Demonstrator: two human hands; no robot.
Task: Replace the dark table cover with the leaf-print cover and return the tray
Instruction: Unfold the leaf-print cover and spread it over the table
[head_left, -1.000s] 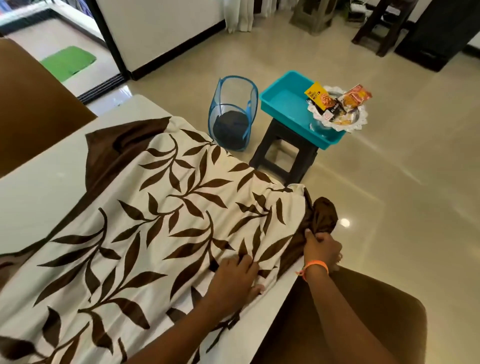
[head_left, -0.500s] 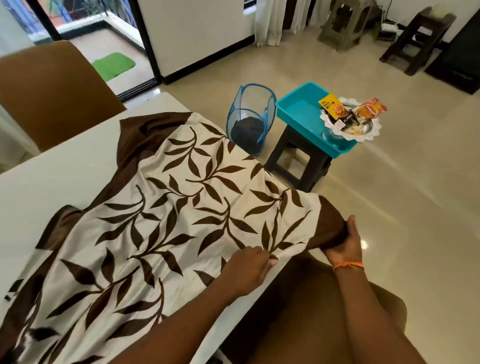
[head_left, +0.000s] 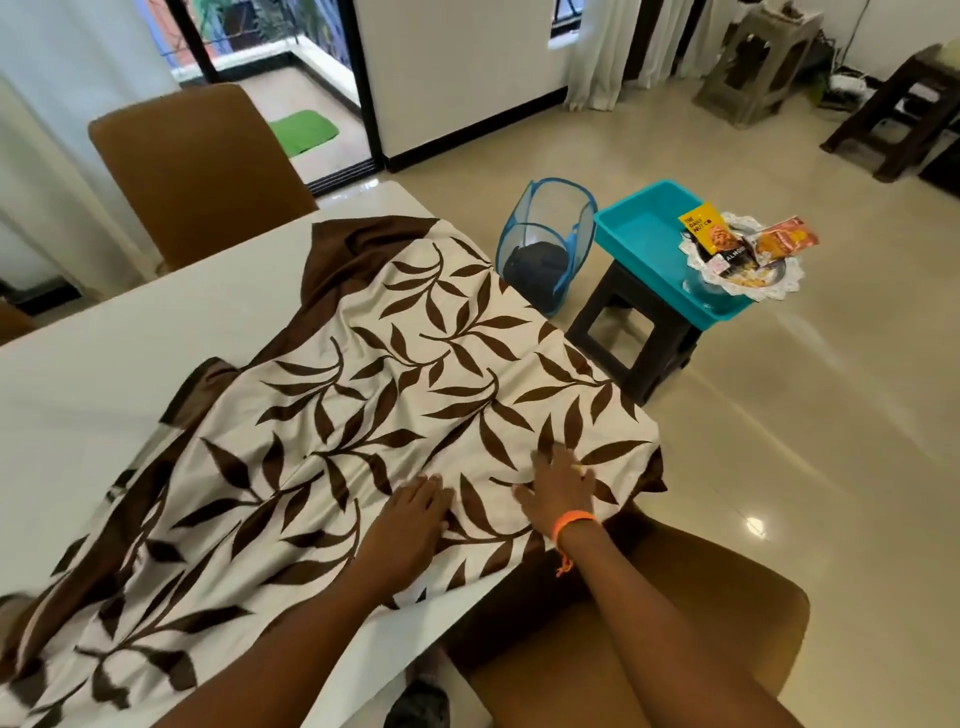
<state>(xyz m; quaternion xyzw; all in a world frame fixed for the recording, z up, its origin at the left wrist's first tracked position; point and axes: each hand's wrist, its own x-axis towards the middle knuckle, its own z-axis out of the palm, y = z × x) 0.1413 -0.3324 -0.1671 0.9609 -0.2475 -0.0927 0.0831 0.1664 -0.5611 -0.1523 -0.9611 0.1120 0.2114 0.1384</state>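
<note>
Left hand (head_left: 415, 512): flat, palm down on the leaf cover (head_left: 395, 395), fingers spread, gripping nothing.
Right hand (head_left: 558, 491): also flat and open on the cover, just right of the left hand, near the table's near corner; an orange band (head_left: 571, 519) circles the wrist.
Leaf cover: lies on the white table (head_left: 104, 353), part unfolded, brown border folded over at the far end; much of the tabletop on the left is bare.
Hamper (head_left: 545, 244): blue mesh, on the floor past the table, something dark inside.
Tray (head_left: 639, 234): teal, on a dark stool (head_left: 634, 338) beside the hamper, holding a doily-edged dish of snack packets (head_left: 737, 249).
Chairs: 2 brown ones, 1 behind the table (head_left: 197, 171), 1 under the arms (head_left: 727, 623).
</note>
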